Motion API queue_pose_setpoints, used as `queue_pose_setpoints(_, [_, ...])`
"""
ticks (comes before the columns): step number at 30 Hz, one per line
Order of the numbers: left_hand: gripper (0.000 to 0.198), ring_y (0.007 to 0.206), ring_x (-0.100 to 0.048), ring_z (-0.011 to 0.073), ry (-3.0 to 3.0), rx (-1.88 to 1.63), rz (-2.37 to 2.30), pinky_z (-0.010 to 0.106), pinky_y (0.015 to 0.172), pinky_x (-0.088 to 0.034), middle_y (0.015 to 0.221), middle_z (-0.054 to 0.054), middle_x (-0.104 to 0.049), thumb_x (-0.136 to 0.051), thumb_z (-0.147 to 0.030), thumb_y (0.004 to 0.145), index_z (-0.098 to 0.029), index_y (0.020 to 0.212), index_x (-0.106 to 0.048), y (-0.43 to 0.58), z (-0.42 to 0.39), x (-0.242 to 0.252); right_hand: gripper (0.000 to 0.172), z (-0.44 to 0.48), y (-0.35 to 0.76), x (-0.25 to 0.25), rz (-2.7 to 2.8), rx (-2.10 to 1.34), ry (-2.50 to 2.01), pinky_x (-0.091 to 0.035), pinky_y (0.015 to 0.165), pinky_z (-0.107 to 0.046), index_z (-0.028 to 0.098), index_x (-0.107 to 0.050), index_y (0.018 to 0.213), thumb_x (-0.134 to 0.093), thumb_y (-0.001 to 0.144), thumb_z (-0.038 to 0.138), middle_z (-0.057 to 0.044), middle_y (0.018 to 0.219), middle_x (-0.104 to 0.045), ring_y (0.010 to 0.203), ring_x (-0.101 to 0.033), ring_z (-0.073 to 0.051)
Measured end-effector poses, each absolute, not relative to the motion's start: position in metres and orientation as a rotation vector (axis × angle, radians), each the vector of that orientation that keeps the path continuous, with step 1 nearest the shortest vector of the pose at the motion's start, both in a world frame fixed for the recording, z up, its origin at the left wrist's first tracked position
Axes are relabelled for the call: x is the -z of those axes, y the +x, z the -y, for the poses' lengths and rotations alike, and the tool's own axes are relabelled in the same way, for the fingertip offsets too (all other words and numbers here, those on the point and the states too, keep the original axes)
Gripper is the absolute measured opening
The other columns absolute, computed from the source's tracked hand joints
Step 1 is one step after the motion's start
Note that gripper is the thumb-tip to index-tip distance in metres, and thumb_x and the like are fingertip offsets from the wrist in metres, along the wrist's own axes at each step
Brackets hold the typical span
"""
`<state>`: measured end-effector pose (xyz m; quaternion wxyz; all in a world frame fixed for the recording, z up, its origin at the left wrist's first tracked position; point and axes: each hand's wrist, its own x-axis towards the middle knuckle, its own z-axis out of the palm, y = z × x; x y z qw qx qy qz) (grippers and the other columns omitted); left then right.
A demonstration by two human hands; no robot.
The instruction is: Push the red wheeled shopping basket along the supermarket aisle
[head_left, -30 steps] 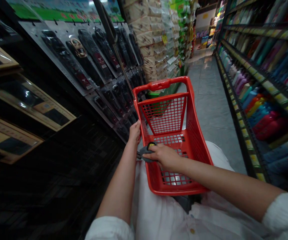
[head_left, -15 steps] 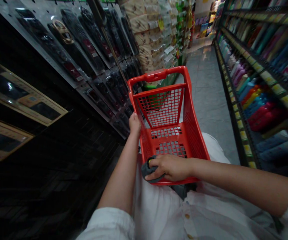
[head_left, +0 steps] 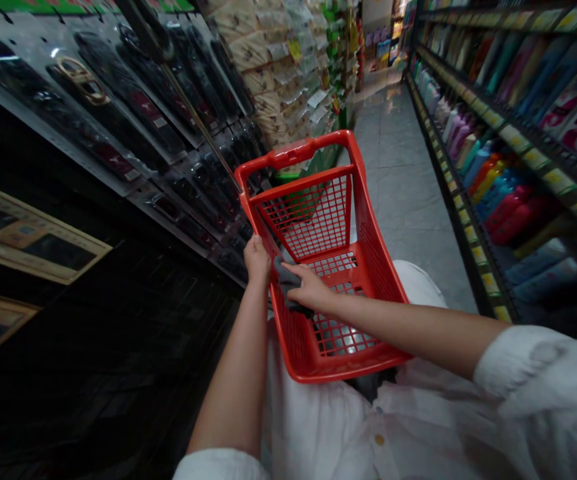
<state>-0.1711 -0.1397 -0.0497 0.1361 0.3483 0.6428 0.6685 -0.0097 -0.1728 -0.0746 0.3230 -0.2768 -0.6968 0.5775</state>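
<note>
A red plastic shopping basket [head_left: 368, 267] sits in front of my waist, open side up. My left hand [head_left: 257, 259] is closed on its left rim and holds it. My right hand [head_left: 308, 288] presses a dark grey cloth [head_left: 286, 280] against the inside of the left wall, fingers closed on the cloth. Nothing else shows inside the basket; its mesh floor is bare.
I stand in a narrow shop aisle with a grey tiled floor [head_left: 403, 187]. On the left hang packaged dark goods on a pegboard [head_left: 133, 127], with framed items [head_left: 33, 233] below. Shelves of coloured bottles [head_left: 498, 173] line the right.
My right hand moved with the cloth from the basket's near rim up to the inside of the left wall, close to my left hand. The view tilted and the basket shifted left.
</note>
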Motion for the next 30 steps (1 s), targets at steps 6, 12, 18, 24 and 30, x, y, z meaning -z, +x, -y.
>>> queue_pose_setpoints(6, [0.027,0.083,-0.062,0.0200,1.067,-1.906,-1.936,0.023,0.073,-0.043,0.076,0.003,-0.067,-0.058,-0.040,0.089,-0.017,0.080,-0.069,-0.172,0.142,0.050,0.093,0.219,-0.014,0.103,1.974,-1.420,-0.760,-0.039,0.113,-0.036,0.023,-0.041,0.151,-0.057,0.062,0.002,-0.010,0.143,-0.038,0.129,-0.047,-0.023])
queue_pose_setpoints(12, [0.028,0.077,-0.061,0.0190,1.104,-1.900,-1.965,0.024,0.073,-0.043,0.074,0.002,-0.066,-0.056,-0.038,0.090,-0.016,0.079,-0.069,-0.172,0.142,0.050,0.067,0.222,-0.010,0.124,1.977,-1.634,-1.030,-0.054,0.085,-0.032,0.019,-0.064,0.126,-0.060,0.060,0.004,-0.007,0.109,-0.057,0.091,-0.061,-0.021])
queue_pose_setpoints(18, [0.033,0.071,-0.059,0.0171,1.106,-1.855,-2.013,0.023,0.069,-0.042,0.072,0.002,-0.065,-0.048,-0.037,0.094,-0.015,0.080,-0.069,-0.171,0.143,0.049,0.074,0.219,-0.011,0.092,1.787,-1.492,-0.703,-0.041,0.110,-0.035,0.020,-0.057,0.138,-0.054,0.066,0.006,-0.008,0.123,-0.052,0.119,-0.054,-0.021])
queue_pose_setpoints(24, [0.031,0.071,-0.059,0.0170,1.102,-1.851,-2.022,0.024,0.070,-0.043,0.071,0.001,-0.065,-0.052,-0.037,0.092,-0.016,0.077,-0.068,-0.172,0.143,0.048,0.078,0.232,0.028,0.072,2.116,-1.434,-0.555,-0.040,0.111,-0.037,0.022,-0.054,0.141,-0.058,0.065,0.005,-0.009,0.132,-0.048,0.126,-0.049,-0.024])
queue_pose_setpoints(30, [0.036,0.070,-0.057,0.0173,1.091,-1.865,-1.987,0.025,0.070,-0.043,0.068,0.001,-0.061,-0.051,-0.045,0.091,-0.016,0.078,-0.067,-0.171,0.143,0.050,0.044,0.231,0.051,0.072,2.084,-1.685,-0.520,-0.051,0.082,-0.029,0.019,-0.075,0.102,-0.055,0.065,0.005,-0.003,0.094,-0.062,0.090,-0.062,-0.019])
